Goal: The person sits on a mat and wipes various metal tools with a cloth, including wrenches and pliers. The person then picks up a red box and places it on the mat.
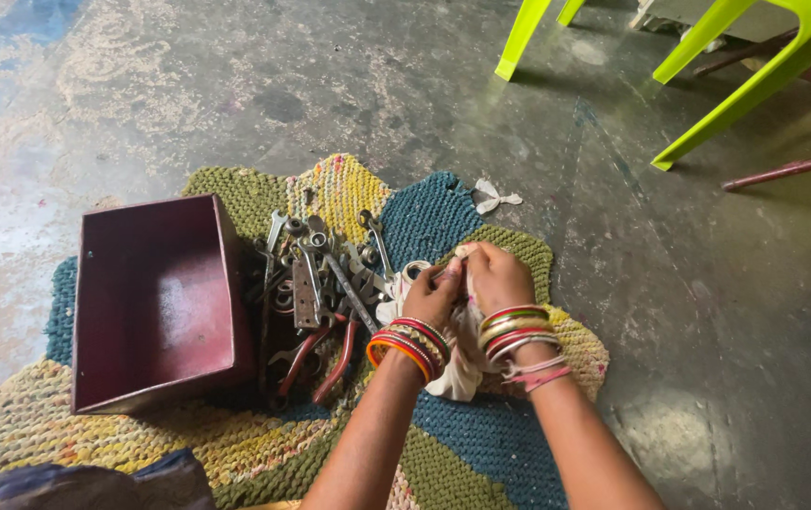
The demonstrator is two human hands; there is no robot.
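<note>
My left hand (434, 295) and my right hand (495, 277) are pressed together over a white cloth (457, 364), both gripping it; whatever the cloth wraps is hidden. Coloured bangles ring both wrists. Just left of my left hand lies a pile of metal spanners (316, 264) with red-handled pliers (316, 354) at its near edge. An empty dark red box (155, 302) stands open left of the pile. Everything rests on a braided mat (481, 439) of blue, green and yellow.
The mat lies on a stained concrete floor (708, 312). Lime green plastic chair legs (745, 90) and a rusty metal frame (793, 165) stand at the far right. A small white cloth scrap (495, 196) lies beyond the mat. Dark fabric (94, 482) shows at the bottom left.
</note>
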